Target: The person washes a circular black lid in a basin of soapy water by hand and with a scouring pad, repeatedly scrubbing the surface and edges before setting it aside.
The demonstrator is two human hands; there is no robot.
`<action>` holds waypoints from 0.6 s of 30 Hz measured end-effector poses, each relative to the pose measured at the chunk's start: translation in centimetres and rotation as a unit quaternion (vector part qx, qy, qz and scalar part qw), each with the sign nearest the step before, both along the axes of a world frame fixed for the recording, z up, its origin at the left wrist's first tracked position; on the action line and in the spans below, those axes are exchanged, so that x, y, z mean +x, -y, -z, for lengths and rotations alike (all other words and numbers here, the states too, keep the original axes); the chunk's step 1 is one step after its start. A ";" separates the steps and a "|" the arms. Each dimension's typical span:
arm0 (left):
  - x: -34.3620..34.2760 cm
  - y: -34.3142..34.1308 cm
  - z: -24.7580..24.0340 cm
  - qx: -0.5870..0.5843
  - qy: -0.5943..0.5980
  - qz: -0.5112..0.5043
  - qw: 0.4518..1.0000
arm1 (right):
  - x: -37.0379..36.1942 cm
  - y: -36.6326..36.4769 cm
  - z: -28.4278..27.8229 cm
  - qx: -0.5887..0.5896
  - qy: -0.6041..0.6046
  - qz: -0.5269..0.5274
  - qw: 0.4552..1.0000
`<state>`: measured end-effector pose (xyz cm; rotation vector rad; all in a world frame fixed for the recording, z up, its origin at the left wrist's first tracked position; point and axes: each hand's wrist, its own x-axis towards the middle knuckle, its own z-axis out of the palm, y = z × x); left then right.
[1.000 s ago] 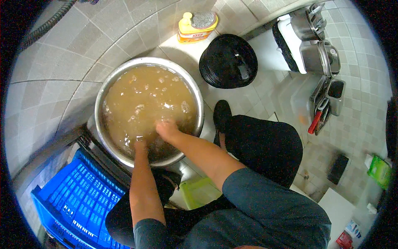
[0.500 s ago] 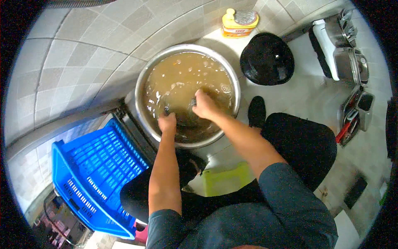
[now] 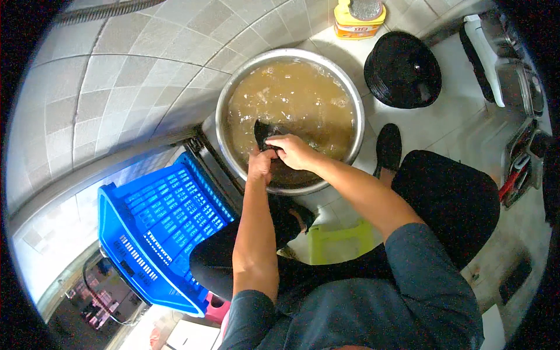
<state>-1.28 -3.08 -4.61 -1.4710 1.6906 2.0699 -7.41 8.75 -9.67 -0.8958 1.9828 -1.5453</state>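
A wide metal basin (image 3: 358,119) holds murky brown water with bits of foam on top. Over its near left part, my left hand (image 3: 261,164) grips a black dish (image 3: 262,132), whose dark curved edge stands out of the water. Against that dish my right hand (image 3: 293,153) is closed, its fingers touching the left hand's fingers. Whatever may lie inside the right hand is hidden. The rest of the dish is covered by my hands and the cloudy water.
Right of the basin stands a stack of black dishes (image 3: 402,70). Beyond it is a yellow container (image 3: 359,28) with a round metal scourer on top. A blue plastic crate (image 3: 169,216) leans at the left. A green stool (image 3: 338,239) is in front of me; metal containers (image 3: 519,87) line the right.
My hands have come together; before, they were apart in the water. A black dish now shows above the surface between them. The whole view has shifted, moving the basin rightward and up.
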 end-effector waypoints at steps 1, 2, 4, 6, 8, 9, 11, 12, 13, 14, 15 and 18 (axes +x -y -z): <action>-0.4 0.1 -0.2 -0.001 0.004 0.004 1.000 | -0.4 0.3 0.3 -0.001 0.004 0.004 1.000; -0.9 0.1 -0.1 -0.006 0.034 0.032 0.999 | -1.0 0.3 0.9 -0.009 -0.028 0.004 1.000; -1.5 -0.5 -0.2 -0.015 0.058 0.065 0.996 | -1.8 0.7 2.2 -0.019 -0.096 0.023 0.995; -1.9 -1.6 -0.7 0.014 0.053 0.045 0.997 | -2.7 1.5 2.9 -0.002 -0.084 0.033 0.996; -2.2 -3.2 -0.5 0.069 0.068 0.008 0.995 | -4.3 1.6 4.5 0.066 -0.093 0.060 0.992; -2.1 -3.5 -0.6 0.066 0.078 0.005 0.995 | -4.7 1.6 4.9 0.130 -0.087 0.038 0.987; -0.8 -2.5 -0.1 0.034 0.092 0.018 0.995 | -4.8 2.8 4.6 0.204 -0.120 0.073 0.969; 0.1 -1.5 0.7 0.009 0.097 0.037 0.995 | -5.3 3.9 4.1 0.249 -0.081 0.074 0.962; 1.0 -1.0 1.6 -0.064 -0.028 0.064 0.996 | -5.7 5.0 3.6 0.294 -0.044 0.073 0.952; 0.1 -2.7 1.6 -0.011 -0.001 0.066 0.998 | -5.9 3.6 5.5 0.274 0.009 0.178 0.945; -0.1 -3.1 1.2 0.030 0.028 0.060 0.997 | -6.4 3.1 6.3 0.294 -0.016 0.162 0.942; -0.3 -3.1 0.0 0.038 0.059 0.064 0.996 | -5.9 3.5 6.0 0.348 -0.031 0.198 0.916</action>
